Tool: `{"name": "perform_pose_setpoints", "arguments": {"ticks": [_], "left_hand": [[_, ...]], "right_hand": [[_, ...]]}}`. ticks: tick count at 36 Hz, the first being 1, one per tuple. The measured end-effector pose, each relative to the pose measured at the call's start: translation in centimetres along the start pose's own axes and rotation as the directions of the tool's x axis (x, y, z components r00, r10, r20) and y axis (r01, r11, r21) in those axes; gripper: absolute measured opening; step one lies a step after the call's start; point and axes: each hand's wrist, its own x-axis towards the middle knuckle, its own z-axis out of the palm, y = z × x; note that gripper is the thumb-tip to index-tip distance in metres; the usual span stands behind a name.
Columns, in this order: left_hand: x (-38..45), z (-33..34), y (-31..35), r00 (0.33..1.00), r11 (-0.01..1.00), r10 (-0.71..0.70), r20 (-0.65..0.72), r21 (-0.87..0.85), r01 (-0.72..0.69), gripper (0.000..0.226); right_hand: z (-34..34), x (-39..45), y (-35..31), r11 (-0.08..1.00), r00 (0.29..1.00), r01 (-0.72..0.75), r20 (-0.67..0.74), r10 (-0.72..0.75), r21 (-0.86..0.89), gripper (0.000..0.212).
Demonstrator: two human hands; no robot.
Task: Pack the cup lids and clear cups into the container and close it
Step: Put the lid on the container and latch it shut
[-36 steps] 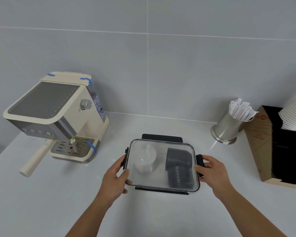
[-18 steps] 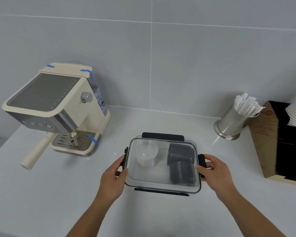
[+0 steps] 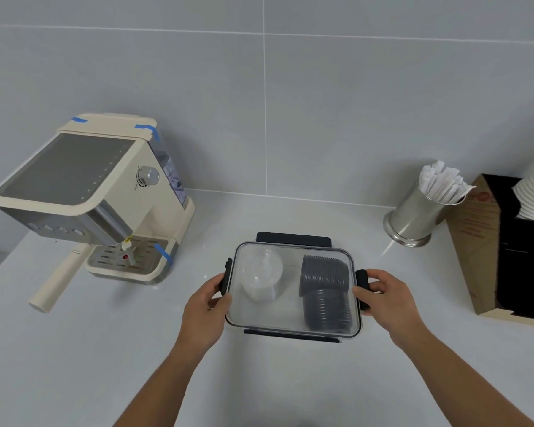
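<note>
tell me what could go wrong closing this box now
1. The back latch seems to stick out unclamped, so the lid may pop if only the sides lock.
2. Left hand and right hand press opposite side latches; uneven force could slide the container on the smooth counter.
3. Fingers could get pinched under a snapping latch.

Left hand [image 3: 205, 306] & right hand [image 3: 383, 298] on side clips of lidded container [image 3: 293, 322], cups [image 3: 261, 277] & lids [image 3: 326, 291] inside.
</note>
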Motion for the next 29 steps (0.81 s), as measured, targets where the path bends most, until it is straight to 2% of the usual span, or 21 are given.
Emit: {"name": "perform_pose_setpoints", "arguments": {"ticks": [9,29], "left_hand": [[0.3,0.0,0.1,0.994,0.985,-0.095,-0.049,-0.146,0.087,0.025],[1.5,0.0,1.2,0.994,0.992,-0.104,-0.035,-0.074,0.101,0.031]], "right_hand": [[-0.5,0.0,0.3,0.999,0.998,-0.054,0.015,0.054,0.009,0.032],[-0.7,1.1,-0.5,0.992,0.991,-0.122,0.067,0.12,0.033,0.033]]}}
